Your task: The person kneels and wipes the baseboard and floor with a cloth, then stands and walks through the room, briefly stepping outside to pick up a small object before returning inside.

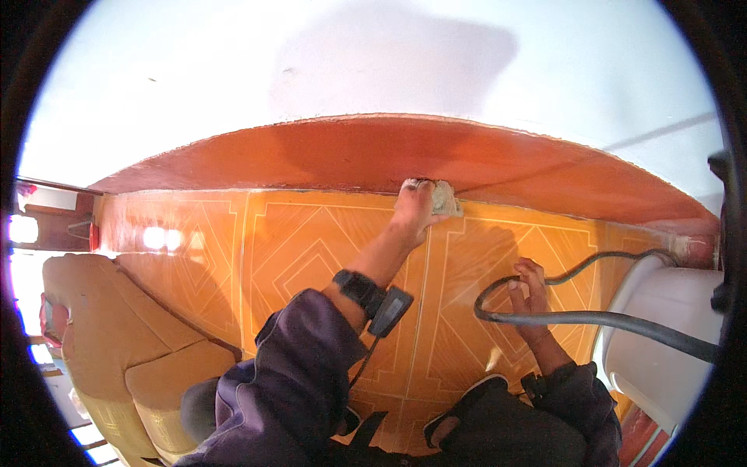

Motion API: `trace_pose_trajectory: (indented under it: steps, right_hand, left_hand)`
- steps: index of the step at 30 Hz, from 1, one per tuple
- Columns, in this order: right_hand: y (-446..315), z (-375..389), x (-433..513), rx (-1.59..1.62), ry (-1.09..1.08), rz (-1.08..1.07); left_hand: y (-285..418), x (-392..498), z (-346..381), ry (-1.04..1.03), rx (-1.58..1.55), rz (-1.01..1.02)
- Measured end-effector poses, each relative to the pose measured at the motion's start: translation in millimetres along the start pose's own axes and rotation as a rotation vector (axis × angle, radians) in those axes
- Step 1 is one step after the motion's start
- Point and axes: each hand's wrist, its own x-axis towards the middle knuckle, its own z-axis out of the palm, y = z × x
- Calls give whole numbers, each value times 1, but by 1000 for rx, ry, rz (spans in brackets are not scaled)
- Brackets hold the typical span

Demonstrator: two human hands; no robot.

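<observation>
My left hand (415, 207) grips a pale, crumpled cloth (445, 198) and presses it where the red-painted lower wall (350, 152) meets the glossy orange tiled floor (327, 233). Around the left wrist is a black strap with a small black device (391, 309) on a cord. To the right, my right hand (530, 295) holds a bent black hose or cable (607, 319) between thumb and fingers. That line loops near the hand; one part runs back to the wall corner, the other passes to the right edge.
A tan upholstered sofa (169, 344) stands at the left. At the right is a white rounded appliance or container (659, 327). The upper wall (204, 70) is white. My feet rest on the floor near the bottom edge.
</observation>
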Motion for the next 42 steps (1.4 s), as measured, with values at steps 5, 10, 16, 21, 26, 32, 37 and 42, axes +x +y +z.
trace_pose_trajectory:
  steps: [5, 10, 16, 21, 26, 32, 37, 42]
  right_hand:
    - [-4, -7, 17, -41, 10, -121]
    - [-2, -5, 40, 47, 99, 45]
    - [21, 1, 19, -9, 99, 43]
    - [32, 0, 7, -26, 171, -35]
    - [22, -11, 11, -38, 124, 26]
    - [1, -27, 50, -84, 101, 106]
    - [-33, 1, 59, 756, -442, 392]
    - [-25, 7, 55, 967, -366, 602]
  left_hand:
    - [-9, -55, 17, -228, 210, 579]
    - [-37, -53, -11, -73, -16, 624]
    - [-69, -33, -60, 358, -162, 143]
    - [-8, -5, -44, 173, -26, 318]
    - [22, -65, -44, -17, 223, 939]
    - [3, -79, -31, 66, 520, 957]
    - [-67, -88, -2, -295, 1041, 723]
    - [-81, -90, 14, -449, 1196, 603]
